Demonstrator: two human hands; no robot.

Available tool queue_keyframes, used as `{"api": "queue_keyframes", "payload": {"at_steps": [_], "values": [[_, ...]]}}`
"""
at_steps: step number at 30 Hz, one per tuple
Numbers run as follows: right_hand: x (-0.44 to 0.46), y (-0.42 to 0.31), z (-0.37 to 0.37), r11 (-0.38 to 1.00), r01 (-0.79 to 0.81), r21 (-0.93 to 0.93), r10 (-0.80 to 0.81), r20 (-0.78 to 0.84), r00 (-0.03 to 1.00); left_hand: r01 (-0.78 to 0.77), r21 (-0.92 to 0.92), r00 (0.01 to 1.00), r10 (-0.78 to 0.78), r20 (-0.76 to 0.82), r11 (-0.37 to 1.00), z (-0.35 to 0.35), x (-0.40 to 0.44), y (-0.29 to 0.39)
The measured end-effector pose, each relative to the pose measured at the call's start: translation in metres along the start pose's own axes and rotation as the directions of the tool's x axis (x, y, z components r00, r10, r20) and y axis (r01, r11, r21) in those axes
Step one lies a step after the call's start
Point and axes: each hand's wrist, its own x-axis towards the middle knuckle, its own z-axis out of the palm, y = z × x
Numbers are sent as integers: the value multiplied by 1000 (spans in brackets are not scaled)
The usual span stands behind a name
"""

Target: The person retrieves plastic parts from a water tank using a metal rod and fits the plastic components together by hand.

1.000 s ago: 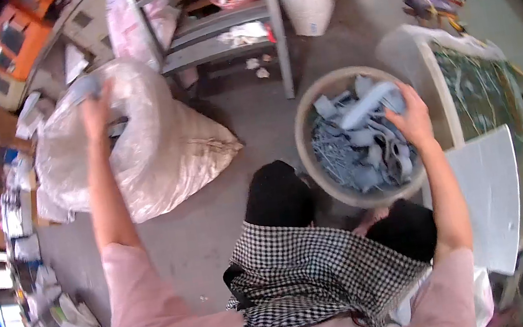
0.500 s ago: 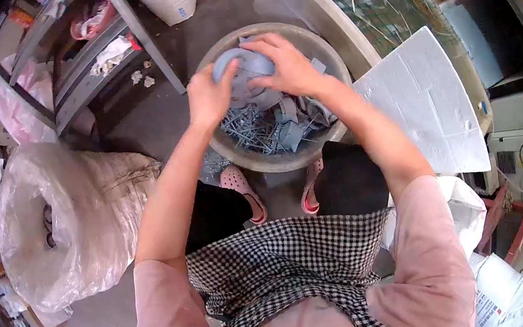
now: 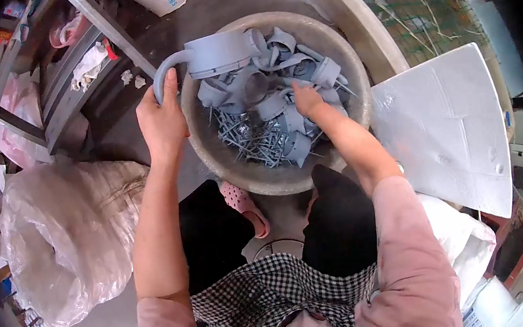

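Grey handled part (image 3: 217,52) over crowded tub (image 3: 264,180); bag (image 3: 75,216) left, board (image 3: 444,131) right.

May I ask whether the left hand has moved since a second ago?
Yes, the left hand moved right, from over the plastic sack to beside the basin.

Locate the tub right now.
Head view, upper middle: the tub stands in front of the pink shoe, left of the white board, right hand at its grey parts.

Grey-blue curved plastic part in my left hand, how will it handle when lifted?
Probably stiff: the grey-blue curved plastic part juts out without visible sag. Likely light, since your left hand alone grips its hooked end.
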Motion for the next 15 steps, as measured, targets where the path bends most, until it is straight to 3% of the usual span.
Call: {"api": "queue_keyframes", "payload": {"at_steps": [4,6,10,13,15], "values": [[-6,3,5,998,26,-66,-29,-43,999,15,-35,1000,-15,-4,999,5,3,-2],[-4,12,-6,987,-47,154,35,76,996,36,-55,999,-36,-13,998,7,6,-4],[13,25,-21,983,-93,159,54,238,970,71,-110,998,-70,9,991,8,9,-15],[20,31,-12,995,92,-34,-75,334,940,130,-203,991,-126,31,971,5,-2,-8],[6,27,-5,974,-85,211,16,310,951,145,-177,989,-143,25,973,3,-2,-12]]}}
